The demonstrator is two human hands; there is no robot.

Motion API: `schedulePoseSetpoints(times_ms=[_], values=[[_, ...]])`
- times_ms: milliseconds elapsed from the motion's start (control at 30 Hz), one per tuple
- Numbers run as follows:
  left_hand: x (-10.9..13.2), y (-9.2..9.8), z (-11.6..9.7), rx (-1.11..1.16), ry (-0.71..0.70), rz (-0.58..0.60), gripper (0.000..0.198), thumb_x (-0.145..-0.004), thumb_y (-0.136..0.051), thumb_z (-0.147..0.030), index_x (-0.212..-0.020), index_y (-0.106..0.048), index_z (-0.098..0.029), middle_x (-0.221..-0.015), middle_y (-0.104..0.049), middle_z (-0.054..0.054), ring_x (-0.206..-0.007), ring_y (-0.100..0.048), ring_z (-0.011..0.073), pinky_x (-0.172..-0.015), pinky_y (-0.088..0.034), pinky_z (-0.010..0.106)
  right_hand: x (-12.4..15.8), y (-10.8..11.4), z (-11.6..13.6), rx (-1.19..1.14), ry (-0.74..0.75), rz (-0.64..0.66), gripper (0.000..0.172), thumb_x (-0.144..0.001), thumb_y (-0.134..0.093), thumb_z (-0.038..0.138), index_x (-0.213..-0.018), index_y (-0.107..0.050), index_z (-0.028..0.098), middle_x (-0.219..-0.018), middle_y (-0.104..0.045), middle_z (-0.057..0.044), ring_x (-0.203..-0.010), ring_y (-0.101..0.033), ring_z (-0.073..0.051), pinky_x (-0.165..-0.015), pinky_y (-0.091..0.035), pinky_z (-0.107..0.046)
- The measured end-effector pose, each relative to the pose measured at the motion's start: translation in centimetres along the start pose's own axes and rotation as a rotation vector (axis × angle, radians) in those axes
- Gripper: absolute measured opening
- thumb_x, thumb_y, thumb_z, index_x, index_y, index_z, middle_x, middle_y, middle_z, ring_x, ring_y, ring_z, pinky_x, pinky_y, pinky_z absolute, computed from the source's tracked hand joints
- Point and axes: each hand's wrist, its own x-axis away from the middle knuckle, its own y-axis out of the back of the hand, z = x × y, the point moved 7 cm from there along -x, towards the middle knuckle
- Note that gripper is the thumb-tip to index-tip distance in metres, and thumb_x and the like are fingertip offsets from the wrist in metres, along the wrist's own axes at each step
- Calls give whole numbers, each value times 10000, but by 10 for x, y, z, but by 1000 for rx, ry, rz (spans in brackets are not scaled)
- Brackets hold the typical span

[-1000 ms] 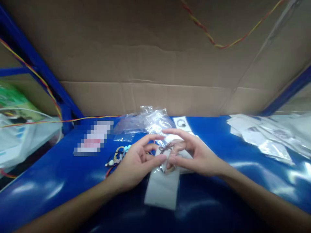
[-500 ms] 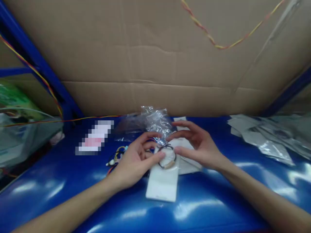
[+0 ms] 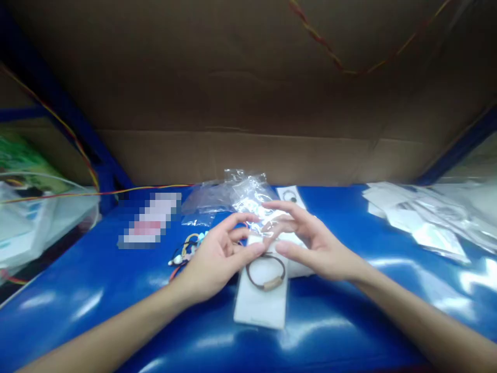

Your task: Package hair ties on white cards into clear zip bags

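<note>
A dark cord bracelet (image 3: 267, 271) with a tan bead lies on a white card (image 3: 261, 303) on the blue table (image 3: 116, 290). My left hand (image 3: 215, 259) holds the card's top edge, thumb and forefinger pinched at the bracelet's upper left. My right hand (image 3: 310, 241) hovers over the card's upper right with its fingers stretched out and apart, the fingertips near a crinkled clear plastic bag (image 3: 252, 194).
Loose coloured bracelets (image 3: 188, 248) lie left of my left hand. A small card with a ring (image 3: 289, 197) sits behind. A pile of bagged cards (image 3: 427, 217) is at the right. A cardboard wall (image 3: 248, 129) closes the back; red-yellow wire (image 3: 77, 195) runs along the left.
The bracelet has come down flat onto the white card. My right hand has let go and spread its fingers. The picture has turned darker.
</note>
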Motion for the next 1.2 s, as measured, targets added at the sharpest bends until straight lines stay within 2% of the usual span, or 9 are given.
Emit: schedulePoseSetpoints(times_ms=[200,367,467,600,700,833,900,1067,1200], values=[[-2,5,2,17,10,-41,487,-829,-821,-332,-1224,-562,-211,-1006,-758,50,-836,-755,198,-730,-576,273,-1,2,-2,-10,-1,-56,667,-904,-756,274,-1484,-427,269,-963,-789,-35,-1056,-736,-237,-1062,-503,-468],[1,12,-5,-58,-28,-128,496,-838,-805,-348,-1232,-533,-219,-936,-726,18,-712,-730,155,-587,-538,211,-2,21,-4,-22,40,-304,615,-868,-787,268,-1402,-484,291,-1155,-737,-73,-1030,-721,-225,-888,-578,-378],[4,14,-11,-87,-87,-199,595,-831,-809,-349,-1288,-440,-254,-895,-714,-1,-691,-742,172,-571,-550,218,-1,19,-6,31,-2,-306,629,-887,-771,289,-1433,-458,289,-1012,-769,-52,-918,-744,-224,-831,-591,-375],[7,12,-15,-101,-123,-217,603,-849,-792,-332,-1281,-373,-300,-850,-705,-30,-615,-722,158,-521,-527,203,1,13,-3,139,6,-313,437,-922,-724,274,-1337,-588,262,-763,-740,4,-702,-721,-189,-677,-585,-316],[9,12,-19,-172,-171,-215,501,-893,-744,-334,-1264,-410,-292,-820,-706,-30,-587,-700,143,-491,-497,185,2,12,1,221,47,-356,225,-937,-694,264,-1159,-720,236,-798,-772,-6,-640,-703,-155,-596,-566,-266],[13,14,-27,-356,-302,-232,278,-929,-696,-322,-1180,-623,-226,-861,-739,12,-714,-733,159,-590,-553,202,2,14,2,294,25,-361,209,-936,-695,286,-1109,-782,208,-956,-817,-52,-717,-749,-169,-656,-604,-269],[14,14,-30,-408,-321,-229,296,-932,-692,-317,-1208,-671,-213,-919,-764,35,-781,-752,179,-640,-584,220,1,15,0,288,-8,-334,282,-904,-735,298,-1166,-772,201,-952,-825,-61,-752,-769,-190,-678,-622,-281],[10,17,-27,-343,-175,-239,443,-907,-715,-369,-1304,-679,-176,-971,-816,69,-812,-782,231,-659,-616,269,-1,17,-2,308,-44,-320,275,-866,-776,315,-1120,-805,214,-1070,-818,-73,-880,-793,-237,-711,-644,-297],[5,19,-25,-291,-106,-225,414,-848,-777,-374,-1202,-750,-159,-952,-837,79,-850,-792,249,-694,-623,280,-2,20,-3,293,-35,-334,204,-902,-745,317,-1075,-823,241,-1069,-820,-48,-927,-790,-228,-777,-641,-288]])
